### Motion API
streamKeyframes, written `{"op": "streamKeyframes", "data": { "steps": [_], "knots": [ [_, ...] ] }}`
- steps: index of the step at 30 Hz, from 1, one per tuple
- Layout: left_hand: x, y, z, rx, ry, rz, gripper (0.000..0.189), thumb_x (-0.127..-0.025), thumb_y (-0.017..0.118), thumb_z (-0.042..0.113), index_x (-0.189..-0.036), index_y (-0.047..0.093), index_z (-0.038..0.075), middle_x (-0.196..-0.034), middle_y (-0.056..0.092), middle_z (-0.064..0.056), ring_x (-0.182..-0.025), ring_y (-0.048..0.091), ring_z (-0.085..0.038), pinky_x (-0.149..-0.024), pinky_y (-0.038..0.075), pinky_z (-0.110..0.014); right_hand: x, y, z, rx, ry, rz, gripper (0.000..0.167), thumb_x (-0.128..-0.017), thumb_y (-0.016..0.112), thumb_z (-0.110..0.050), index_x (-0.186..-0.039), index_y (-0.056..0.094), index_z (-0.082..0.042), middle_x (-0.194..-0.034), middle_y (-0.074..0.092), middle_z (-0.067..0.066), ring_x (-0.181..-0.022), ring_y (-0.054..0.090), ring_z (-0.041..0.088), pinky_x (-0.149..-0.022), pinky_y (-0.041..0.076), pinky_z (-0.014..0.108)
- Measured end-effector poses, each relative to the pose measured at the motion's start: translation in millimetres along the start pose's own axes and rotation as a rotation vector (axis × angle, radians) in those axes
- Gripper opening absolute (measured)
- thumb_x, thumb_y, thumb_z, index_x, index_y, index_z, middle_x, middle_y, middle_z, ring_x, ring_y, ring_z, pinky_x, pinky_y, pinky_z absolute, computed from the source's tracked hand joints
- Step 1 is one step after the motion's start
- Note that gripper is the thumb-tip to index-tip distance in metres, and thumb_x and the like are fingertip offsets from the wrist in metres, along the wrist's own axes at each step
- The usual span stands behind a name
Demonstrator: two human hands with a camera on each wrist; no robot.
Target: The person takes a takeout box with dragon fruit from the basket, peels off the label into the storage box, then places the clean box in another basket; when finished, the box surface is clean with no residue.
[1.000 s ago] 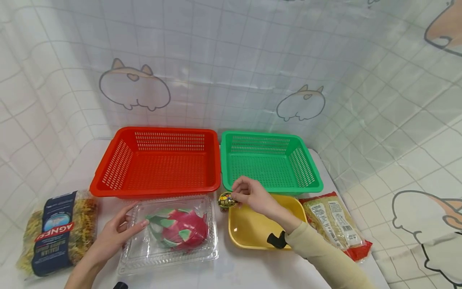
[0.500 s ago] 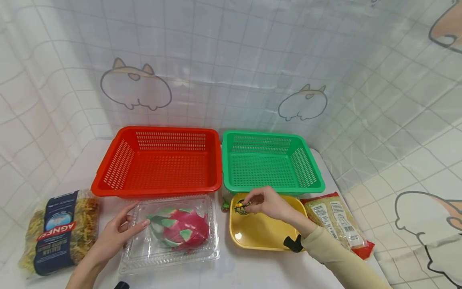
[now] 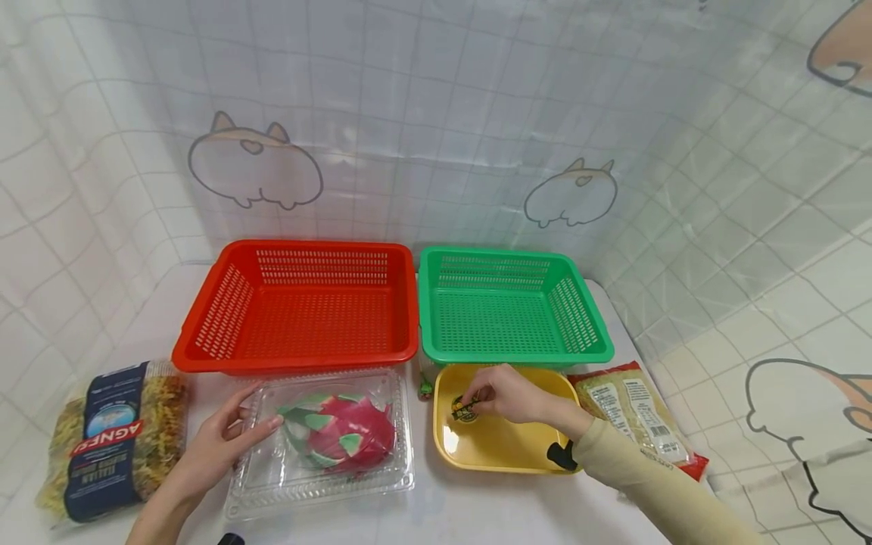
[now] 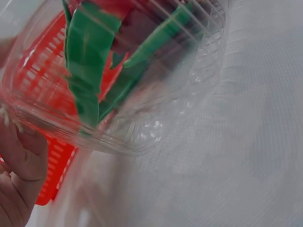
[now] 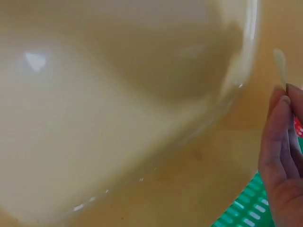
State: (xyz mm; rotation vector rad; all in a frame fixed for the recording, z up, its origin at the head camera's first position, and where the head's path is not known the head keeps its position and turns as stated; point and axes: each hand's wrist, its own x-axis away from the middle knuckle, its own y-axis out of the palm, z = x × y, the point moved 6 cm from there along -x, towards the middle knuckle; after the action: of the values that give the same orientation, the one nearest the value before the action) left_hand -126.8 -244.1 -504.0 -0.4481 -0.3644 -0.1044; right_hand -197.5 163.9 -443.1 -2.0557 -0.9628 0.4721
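Observation:
In the head view, my right hand [image 3: 511, 393] pinches a small round black-and-gold sticker [image 3: 464, 409] over the yellow basin [image 3: 504, 439]. The right wrist view shows the sticker's pale thin side [image 5: 280, 64] standing out from the fingertips. My left hand [image 3: 221, 439] grips the left side of a clear plastic box [image 3: 259, 484], its thumb on the lid and other fingers at the edge. Inside the box lies a pink dragon fruit [image 3: 361, 428] with green leaf tips, also seen close up in the left wrist view.
Behind stand a red basket [image 3: 320, 322] and a green basket [image 3: 504, 322]. A pasta bag [image 3: 116, 443] lies at far left, a red-edged food packet [image 3: 633, 412] at right. A small green-and-red item [image 3: 425, 387] sits between box and basin.
My right hand has moved right and toward me with the sticker, from beside the basin to over it, uncovering the small green-and-red item. My left hand stays on the box.

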Motion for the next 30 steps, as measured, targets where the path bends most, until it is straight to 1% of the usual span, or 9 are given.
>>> {"op": "streamKeyframes", "data": {
  "steps": [3, 7, 10, 13, 15, 17, 22, 26, 30],
  "knots": [
    [0.2, 0.1, -0.2, -0.009, 0.003, 0.005, 0.078, -0.099, 0.061, 0.040, -0.160, 0.019, 0.016, -0.110, 0.042, -0.009, -0.094, 0.046, -0.016, -0.071, 0.043, -0.028, -3.8, 3, 3, 0.048, -0.043, -0.053, 0.018, -0.083, 0.073, 0.006, -0.097, 0.077, -0.005, -0.095, 0.072, 0.004, -0.083, 0.067, 0.010, -0.074, 0.054, 0.019],
    [0.6, 0.9, 0.9, -0.008, 0.015, 0.011, 0.077, -0.099, 0.062, 0.039, -0.159, 0.019, 0.016, -0.111, 0.045, -0.009, -0.095, 0.048, -0.014, -0.072, 0.044, -0.027, -7.9, 9, 11, 0.017, -0.002, -0.134, 0.018, -0.086, 0.070, 0.005, -0.101, 0.076, -0.004, -0.100, 0.074, 0.005, -0.088, 0.067, 0.010, -0.079, 0.054, 0.021],
    [0.9, 1.8, 1.7, 0.004, 0.014, 0.010, 0.078, -0.099, 0.062, 0.038, -0.159, 0.020, 0.015, -0.111, 0.046, -0.010, -0.092, 0.050, -0.013, -0.071, 0.046, -0.027, -9.1, 13, 15, -0.024, 0.047, -0.161, 0.018, -0.088, 0.068, 0.003, -0.103, 0.075, -0.003, -0.099, 0.074, 0.004, -0.084, 0.063, 0.006, -0.078, 0.053, 0.020],
    [0.9, 2.3, 2.1, 0.005, 0.013, 0.014, 0.078, -0.098, 0.063, 0.039, -0.159, 0.020, 0.016, -0.111, 0.047, -0.009, -0.091, 0.051, -0.012, -0.071, 0.045, -0.026, -9.8, 16, 19, -0.035, 0.075, -0.149, 0.018, -0.089, 0.068, 0.000, -0.105, 0.074, -0.004, -0.089, 0.071, 0.001, -0.075, 0.054, 0.002, -0.071, 0.049, 0.018],
    [0.9, 2.4, 2.2, 0.006, 0.020, 0.014, 0.077, -0.099, 0.062, 0.038, -0.159, 0.020, 0.016, -0.110, 0.047, -0.009, -0.090, 0.050, -0.012, -0.070, 0.044, -0.026, -9.7, 18, 21, -0.038, 0.091, -0.132, 0.018, -0.090, 0.068, -0.002, -0.107, 0.074, -0.004, -0.087, 0.068, 0.000, -0.072, 0.050, 0.002, -0.067, 0.045, 0.018],
    [1.1, 2.1, 1.9, 0.004, 0.029, 0.019, 0.076, -0.099, 0.062, 0.037, -0.159, 0.021, 0.016, -0.109, 0.048, -0.009, -0.089, 0.050, -0.011, -0.069, 0.044, -0.026, -9.6, 19, 23, -0.048, 0.110, -0.122, 0.018, -0.091, 0.067, -0.003, -0.108, 0.073, -0.004, -0.088, 0.068, 0.001, -0.071, 0.048, 0.003, -0.066, 0.044, 0.019],
    [1.8, 1.2, 0.8, 0.005, 0.034, 0.021, 0.075, -0.099, 0.062, 0.037, -0.159, 0.021, 0.015, -0.111, 0.048, -0.010, -0.089, 0.053, -0.010, -0.070, 0.047, -0.026, -8.5, 22, 27, -0.056, 0.149, -0.120, 0.018, -0.093, 0.067, -0.005, -0.109, 0.073, -0.005, -0.099, 0.072, 0.003, -0.077, 0.052, 0.003, -0.072, 0.047, 0.020],
    [2.6, 0.6, 1.0, 0.000, 0.036, 0.024, 0.076, -0.099, 0.062, 0.037, -0.159, 0.021, 0.016, -0.110, 0.048, -0.009, -0.090, 0.054, -0.010, -0.071, 0.047, -0.026, -8.8, 23, 27, -0.024, 0.143, -0.110, 0.017, -0.093, 0.067, -0.005, -0.109, 0.072, -0.003, -0.101, 0.072, 0.005, -0.078, 0.053, 0.003, -0.072, 0.048, 0.020],
    [3.4, 0.0, 1.2, -0.009, 0.035, 0.024, 0.076, -0.099, 0.062, 0.038, -0.159, 0.021, 0.016, -0.110, 0.048, -0.009, -0.089, 0.052, -0.010, -0.070, 0.045, -0.027, -10.3, 23, 26, 0.024, 0.119, -0.091, 0.017, -0.091, 0.068, -0.004, -0.108, 0.072, -0.001, -0.095, 0.071, 0.004, -0.072, 0.050, 0.002, -0.067, 0.046, 0.019]
  ]
}}
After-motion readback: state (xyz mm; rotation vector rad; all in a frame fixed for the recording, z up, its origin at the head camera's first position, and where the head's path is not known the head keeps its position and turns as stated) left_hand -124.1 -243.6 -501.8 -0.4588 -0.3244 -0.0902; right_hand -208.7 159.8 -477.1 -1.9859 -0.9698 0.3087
